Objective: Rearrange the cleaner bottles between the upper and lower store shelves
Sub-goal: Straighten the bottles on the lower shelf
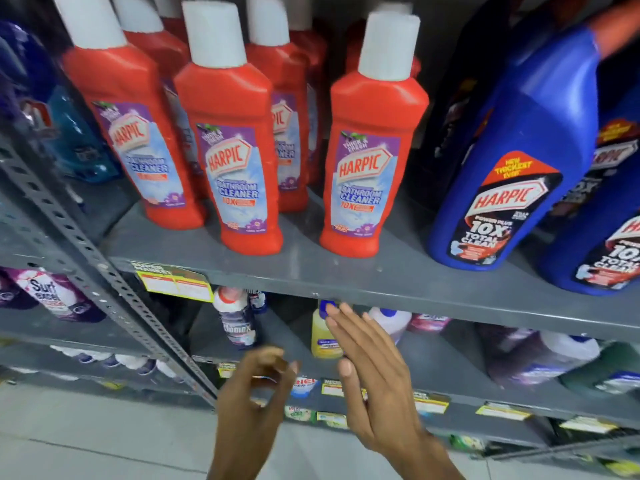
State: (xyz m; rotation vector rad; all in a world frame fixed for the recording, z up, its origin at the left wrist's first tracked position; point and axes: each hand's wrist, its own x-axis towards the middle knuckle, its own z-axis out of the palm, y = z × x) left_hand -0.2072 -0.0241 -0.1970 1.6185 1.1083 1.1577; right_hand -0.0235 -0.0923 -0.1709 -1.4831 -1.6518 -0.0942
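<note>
Both hands are empty, raised in front of the lower shelf [450, 386]. The left hand [256, 393] has its fingers loosely curled; the right hand [367, 368] is flat and open, fingertips near a small yellow bottle [323, 336] just under the front edge of the upper shelf [363, 271]. On that upper shelf red cleaner bottles [232, 133] stand upright in rows, with bare grey metal between the rightmost one and the blue bottles [512, 161].

Red cleaner bottles [239, 161] upright (white caps), upper shelf [346, 271]
</note>
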